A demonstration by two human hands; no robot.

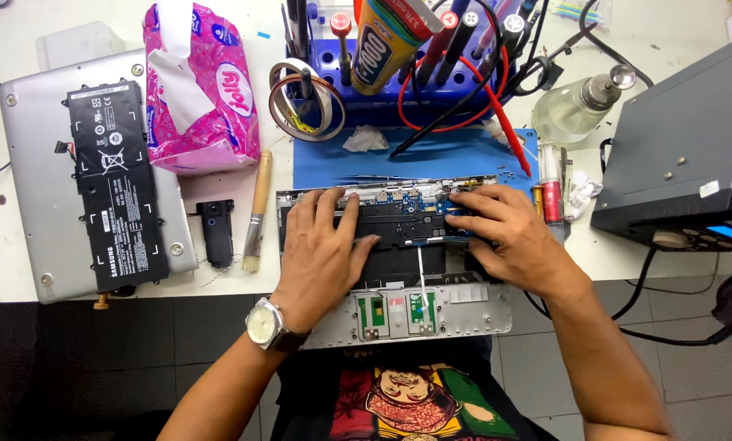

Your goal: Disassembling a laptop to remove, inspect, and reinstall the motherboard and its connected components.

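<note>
I have the opened laptop chassis (pixel 399 269) lying on the desk (pixel 219 282) directly in front of me, its near edge overhanging the desk. My left hand (pixel 321 249) rests flat with fingers spread on the dark internal plate of the chassis. My right hand (pixel 505 233) lies on the blue circuit board (pixel 399 198) at the right of the chassis, fingers extended and pressing down; I cannot tell whether the fingertips pinch a part, as they cover it.

State of work, as judged from the layout:
1. The bottom cover (pixel 35 163) is off and lies to the left of the desk.
2. The black battery pack (pixel 117 184) is out and rests on that cover.
3. A small black module (pixel 217 231) and a wooden-handled brush (pixel 256 214) lie between the cover and the chassis.
4. The board remains seated in the chassis, so work on the internals is not finished, and nothing is refitted.

Packages and labels:
- The battery pack carries white printed markings and a crossed-bin symbol on its black face.
- A pink tissue pack (pixel 198 86) with white oval marks stands behind the brush, a tissue protruding from the top.
- A yellow adhesive tube (pixel 382 41) stands in the blue tool rack (pixel 415 90).
- A small red-labelled tube (pixel 551 196) lies right of the chassis.
- A clear dispenser bottle (pixel 574 110) stands beside the grey equipment case (pixel 685 155), which bears a small white sticker
</note>
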